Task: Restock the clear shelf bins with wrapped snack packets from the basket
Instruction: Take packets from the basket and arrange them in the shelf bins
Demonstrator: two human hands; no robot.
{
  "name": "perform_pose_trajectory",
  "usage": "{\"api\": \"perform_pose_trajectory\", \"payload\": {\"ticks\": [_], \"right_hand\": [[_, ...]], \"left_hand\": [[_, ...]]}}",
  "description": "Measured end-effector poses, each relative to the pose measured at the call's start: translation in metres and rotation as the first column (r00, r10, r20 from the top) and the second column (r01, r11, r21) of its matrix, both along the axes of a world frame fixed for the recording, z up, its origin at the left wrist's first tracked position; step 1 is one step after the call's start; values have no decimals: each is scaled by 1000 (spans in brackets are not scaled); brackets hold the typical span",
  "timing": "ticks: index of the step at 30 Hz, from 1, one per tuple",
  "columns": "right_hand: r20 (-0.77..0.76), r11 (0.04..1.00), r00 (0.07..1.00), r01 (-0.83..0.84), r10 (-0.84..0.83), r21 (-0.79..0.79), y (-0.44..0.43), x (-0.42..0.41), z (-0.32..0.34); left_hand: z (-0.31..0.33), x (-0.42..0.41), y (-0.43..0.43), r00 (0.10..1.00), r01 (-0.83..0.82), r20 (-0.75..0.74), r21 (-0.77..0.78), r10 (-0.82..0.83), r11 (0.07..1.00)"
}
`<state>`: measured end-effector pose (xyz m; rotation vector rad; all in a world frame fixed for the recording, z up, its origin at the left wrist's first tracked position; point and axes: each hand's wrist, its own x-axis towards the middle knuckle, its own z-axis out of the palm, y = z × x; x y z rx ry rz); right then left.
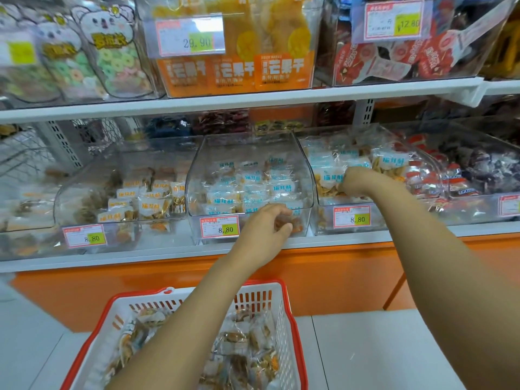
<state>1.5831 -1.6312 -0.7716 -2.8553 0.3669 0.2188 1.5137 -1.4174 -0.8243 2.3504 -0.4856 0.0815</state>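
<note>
On the lower shelf (168,251) at twelve o'clock, the left hand (261,232) pinches a snack packet (294,227) before the middle bin (250,153). The right hand (353,182) is buried among packets at two o'clock, its grip impossible to tell. The packet is probably light, slippery and brittle: pinch the seam.

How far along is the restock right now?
Middle bin and right bin already look well filled. In hand: left hand grips a packet at the middle bin's front; right hand is among the right bin's packets. To do: basket holds many packets; left bin looks sparser.
</note>
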Motion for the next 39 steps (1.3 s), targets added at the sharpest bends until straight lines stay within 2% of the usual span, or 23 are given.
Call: {"api": "perform_pose_trajectory", "payload": {"ticks": [2,6,9,11,13,16,20,23,28,31,35,39], "right_hand": [[13,992,998,62,-61,-112,5,-1,-1],[243,950,955,226,-172,-216,19,-22,-3],[337,954,940,144,-49,-264,44,-48,-12],[335,970,939,9,75,-244,64,-74,-29],[306,966,922,-190,237,-174,82,-97,-60],[81,878,876,-467,475,-100,102,-127,-127],[-256,769,758,-634,599,-79,109,-156,-192],[-400,683,667,-720,629,-126,100,-162,-206],[-346,717,674,-697,652,-6,89,-154,-202],[-319,723,682,-691,659,15,87,-147,-203],[-274,735,701,-677,658,37,87,-143,-205],[-205,796,771,-567,604,213,86,-136,-199]], "left_hand": [[-1,-4,1,1000,6,7,-34,-6,999],[-7,-19,14,1000,-6,7,-140,7,990],[-24,-38,32,997,-68,-42,-167,62,984],[-46,-53,47,988,-117,-120,-166,97,979],[-77,-67,62,964,-163,-231,-116,133,980],[-128,-91,81,894,-205,-409,-6,185,979],[-188,-118,90,813,-80,-567,123,136,989],[-220,-125,84,782,13,-613,195,112,981],[-258,-121,80,750,188,-659,299,60,936],[-275,-116,78,771,246,-634,387,63,889],[-283,-114,72,805,215,-588,407,74,888],[-252,-100,72,855,143,-515,353,64,925]]}}
